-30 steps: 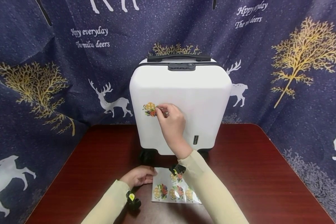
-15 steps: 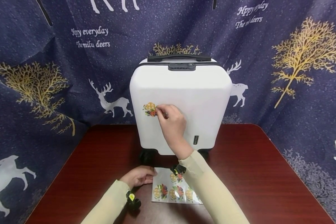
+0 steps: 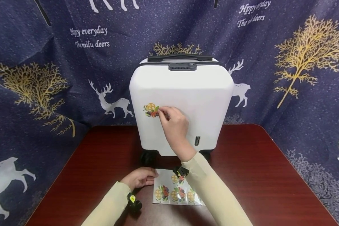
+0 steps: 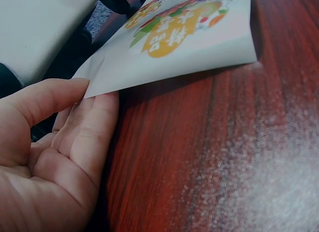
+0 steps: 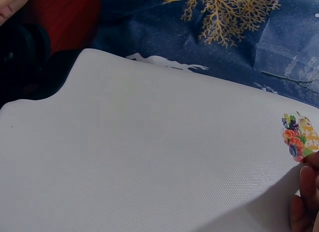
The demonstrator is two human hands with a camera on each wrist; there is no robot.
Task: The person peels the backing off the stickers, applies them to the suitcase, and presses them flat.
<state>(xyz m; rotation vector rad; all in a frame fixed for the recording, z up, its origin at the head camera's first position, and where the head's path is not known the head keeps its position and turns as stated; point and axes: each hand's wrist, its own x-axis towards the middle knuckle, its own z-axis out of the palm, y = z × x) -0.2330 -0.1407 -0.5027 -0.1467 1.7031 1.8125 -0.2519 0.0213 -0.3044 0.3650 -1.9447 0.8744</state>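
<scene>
A white suitcase (image 3: 203, 106) stands upright on the table, its front facing me. On the left part of its front is a fruit sticker (image 3: 150, 110) with an orange label. My right hand (image 3: 175, 125) pinches the sticker's right edge between thumb and forefinger; in the right wrist view the sticker (image 5: 294, 134) is up against the white shell. Below, my left hand (image 3: 141, 177) pinches the upper left corner of a sticker sheet (image 3: 164, 177). In the left wrist view the thumb lies over the sheet (image 4: 209, 62) and fingers are under it. My right forearm hides part of the sheet.
The dark red table (image 3: 257, 175) extends to both sides of the suitcase. Behind hangs a navy cloth (image 3: 115, 62) printed with deer and golden trees. A black handle (image 3: 179, 57) and combination lock (image 3: 182, 66) top the suitcase.
The camera view has shifted very slightly. My right hand stays at the sticker's right edge, and a little more of the sticker shows beside the fingertips. My left hand has not moved.
</scene>
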